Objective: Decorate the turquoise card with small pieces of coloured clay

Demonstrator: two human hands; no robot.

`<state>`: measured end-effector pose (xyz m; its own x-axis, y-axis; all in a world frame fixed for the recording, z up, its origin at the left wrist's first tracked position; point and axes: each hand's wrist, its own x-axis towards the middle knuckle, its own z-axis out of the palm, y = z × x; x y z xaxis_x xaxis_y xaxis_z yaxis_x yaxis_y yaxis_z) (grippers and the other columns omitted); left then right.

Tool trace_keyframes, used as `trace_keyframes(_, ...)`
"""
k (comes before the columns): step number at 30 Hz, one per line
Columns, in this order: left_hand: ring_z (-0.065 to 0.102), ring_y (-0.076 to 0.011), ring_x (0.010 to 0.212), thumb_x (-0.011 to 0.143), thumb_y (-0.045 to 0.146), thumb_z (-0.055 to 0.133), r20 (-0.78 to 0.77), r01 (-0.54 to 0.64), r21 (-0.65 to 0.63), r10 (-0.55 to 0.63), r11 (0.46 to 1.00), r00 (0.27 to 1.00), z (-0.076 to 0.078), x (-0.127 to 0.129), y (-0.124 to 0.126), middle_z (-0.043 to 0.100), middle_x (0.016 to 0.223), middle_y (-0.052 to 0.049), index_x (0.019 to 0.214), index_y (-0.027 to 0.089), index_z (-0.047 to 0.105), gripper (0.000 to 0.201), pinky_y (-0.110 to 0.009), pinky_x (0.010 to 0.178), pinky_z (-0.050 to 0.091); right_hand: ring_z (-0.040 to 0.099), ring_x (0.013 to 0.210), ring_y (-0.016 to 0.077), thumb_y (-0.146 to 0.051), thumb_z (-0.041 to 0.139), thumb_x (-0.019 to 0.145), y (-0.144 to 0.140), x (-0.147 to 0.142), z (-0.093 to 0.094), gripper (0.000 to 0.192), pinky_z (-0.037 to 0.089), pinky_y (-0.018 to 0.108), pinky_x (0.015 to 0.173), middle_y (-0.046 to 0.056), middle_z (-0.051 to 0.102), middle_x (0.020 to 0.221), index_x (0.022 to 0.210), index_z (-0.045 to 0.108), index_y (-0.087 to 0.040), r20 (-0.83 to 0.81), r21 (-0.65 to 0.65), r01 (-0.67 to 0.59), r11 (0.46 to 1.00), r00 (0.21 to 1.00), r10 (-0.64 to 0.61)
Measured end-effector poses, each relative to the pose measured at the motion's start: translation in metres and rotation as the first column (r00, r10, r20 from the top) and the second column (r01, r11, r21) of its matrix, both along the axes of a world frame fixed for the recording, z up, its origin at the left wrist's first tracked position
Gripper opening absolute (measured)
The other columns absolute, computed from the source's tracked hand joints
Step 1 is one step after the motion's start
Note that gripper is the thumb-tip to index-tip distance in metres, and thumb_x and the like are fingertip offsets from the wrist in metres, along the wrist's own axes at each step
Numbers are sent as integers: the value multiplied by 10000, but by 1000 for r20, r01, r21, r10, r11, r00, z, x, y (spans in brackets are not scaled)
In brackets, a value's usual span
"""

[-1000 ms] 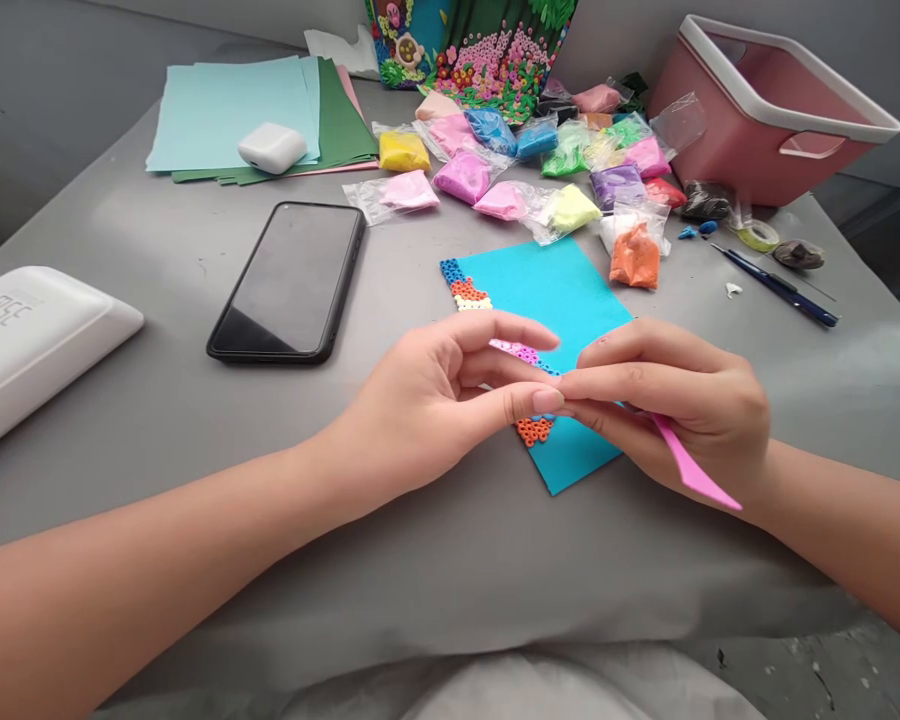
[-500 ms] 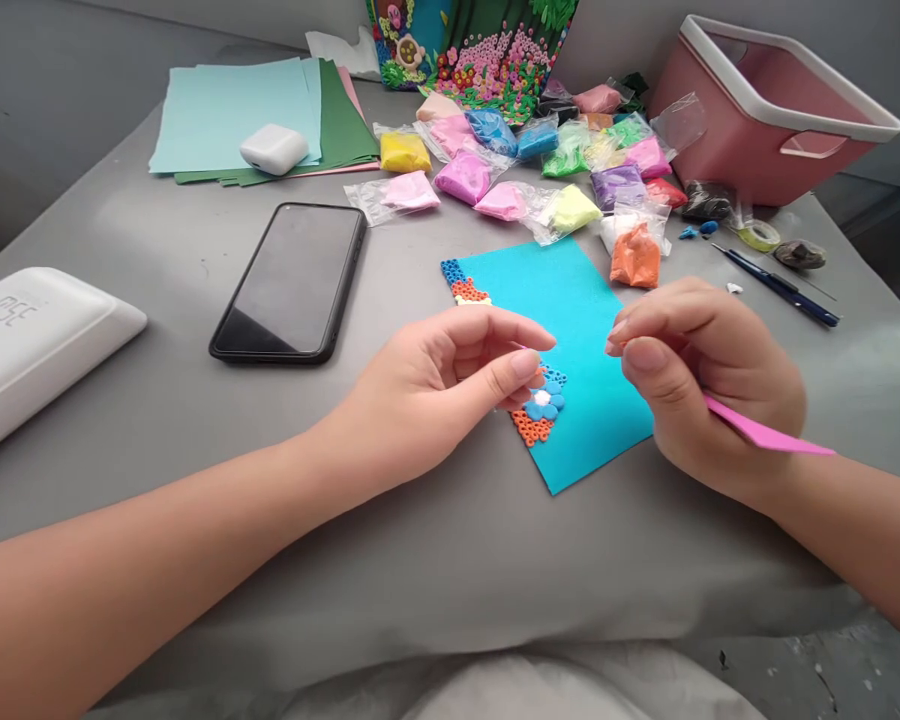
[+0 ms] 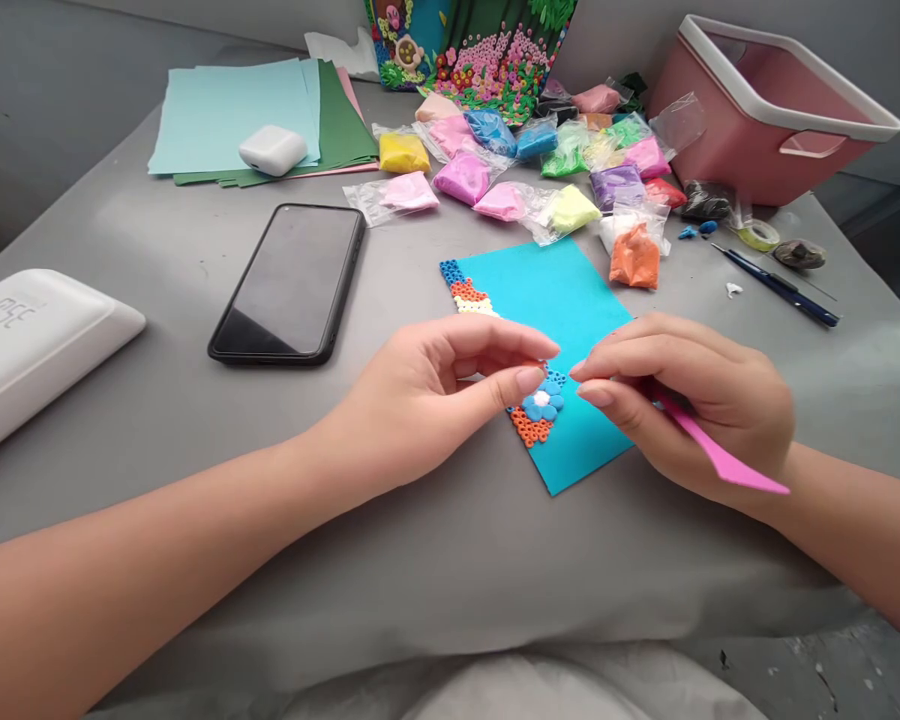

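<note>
A blue card [image 3: 592, 310] lies on the table, its left edge decorated with blue, orange and cream clay rings. Near its front corner sits a blue clay flower [image 3: 544, 402] with a white centre. My left hand [image 3: 465, 390] hovers over that edge, fingers curled toward the thumb; a speck of orange shows between the tips, too small to name. Facing it over the card, my right hand [image 3: 690, 410] keeps a flat pink plastic tool [image 3: 727, 460] tucked in the palm. Its thumb and index tips come near each other, and whatever they may pinch is hidden.
Several bagged clays, including an orange one [image 3: 635, 258], lie behind the card. A phone [image 3: 291, 285], a white device [image 3: 37, 340] and paper sheets [image 3: 225, 110] with a white case [image 3: 273, 150] are left. Right are a pink basket [image 3: 750, 130] and a dark blue pen-like tool [image 3: 780, 285].
My right hand has moved left, closer to my left hand, and the pink tool has swung lower with it. The left hand has barely shifted.
</note>
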<state>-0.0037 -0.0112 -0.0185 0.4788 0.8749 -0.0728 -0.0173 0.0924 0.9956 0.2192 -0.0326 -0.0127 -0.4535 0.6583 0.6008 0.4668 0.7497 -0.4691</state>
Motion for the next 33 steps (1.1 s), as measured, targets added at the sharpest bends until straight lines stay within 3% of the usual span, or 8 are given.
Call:
trace_keyframes(6, 685, -70, 721, 865, 284, 841, 26, -25, -43, 27, 999, 999, 4, -1, 1, 746, 800, 40, 838, 201, 805, 95, -139, 698, 608, 669, 682, 133, -116, 718, 936, -1, 1, 1, 120, 563, 275, 608, 15, 727, 785, 917, 703, -233, 41, -6, -46, 999, 998, 46)
trace_keyframes(12, 724, -69, 757, 754, 152, 917, 88, -42, -91, 50, 995, 995, 5, -1, 0, 776, 795, 54, 830, 198, 807, 142, -106, 713, 610, 724, 763, 124, -64, 665, 959, -1, 4, -3, 197, 608, 237, 682, 38, 750, 877, 1067, 726, -217, 76, -14, -90, 996, 993, 91)
trace_keyframes(15, 767, -83, 839, 847, 195, 852, 88, -49, -132, 61, 990, 994, 5, 0, -1, 813, 853, 46, 920, 216, 817, 84, -115, 762, 627, 718, 725, 120, -123, 736, 930, -2, 4, -4, 120, 612, 219, 673, 23, 740, 840, 988, 729, -228, 121, -43, -117, 992, 985, 121)
trace_keyframes(18, 780, -89, 850, 949, 243, 752, 98, -71, -164, 88, 984, 991, 6, -1, -1, 825, 854, 38, 976, 227, 819, 75, -139, 776, 644, 746, 804, 126, -70, 667, 959, -3, 4, -4, 200, 623, 216, 728, 26, 771, 923, 1032, 727, -246, 145, -84, -150, 985, 976, 161)
trace_keyframes(20, 773, -85, 796, 961, 276, 738, 102, -83, -171, 102, 982, 990, 6, -1, -1, 815, 811, 37, 937, 213, 822, 108, -138, 739, 645, 742, 791, 125, -93, 647, 980, -3, 3, -4, 153, 615, 218, 724, 32, 774, 903, 1018, 716, -224, 154, -105, -169, 980, 971, 184)
trace_keyframes(22, 749, -75, 716, 949, 315, 751, 105, -85, -167, 103, 982, 989, 7, -1, -1, 793, 747, 39, 884, 199, 821, 151, -128, 684, 633, 706, 705, 122, -177, 690, 975, -4, 2, -5, 43, 593, 226, 664, 23, 744, 806, 942, 695, -203, 172, -111, -167, 980, 968, 184)
trace_keyframes(25, 711, -64, 650, 934, 327, 769, 108, -84, -152, 101, 985, 989, 8, -1, -1, 763, 689, 43, 842, 192, 817, 170, -122, 646, 613, 674, 687, 116, -176, 685, 977, -3, 2, -6, 52, 569, 224, 632, 17, 725, 797, 930, 680, -196, 192, -109, -164, 980, 964, 182)
trace_keyframes(33, 733, -131, 780, 906, 397, 790, -11, -126, -48, 126, 991, 992, 7, -2, 0, 786, 807, -6, 884, 204, 826, 197, -181, 687, 610, 672, 714, 129, -184, 672, 986, -2, 4, -9, 65, 568, 244, 620, 35, 709, 878, 995, 720, -227, 194, -110, -222, 969, 951, 240)
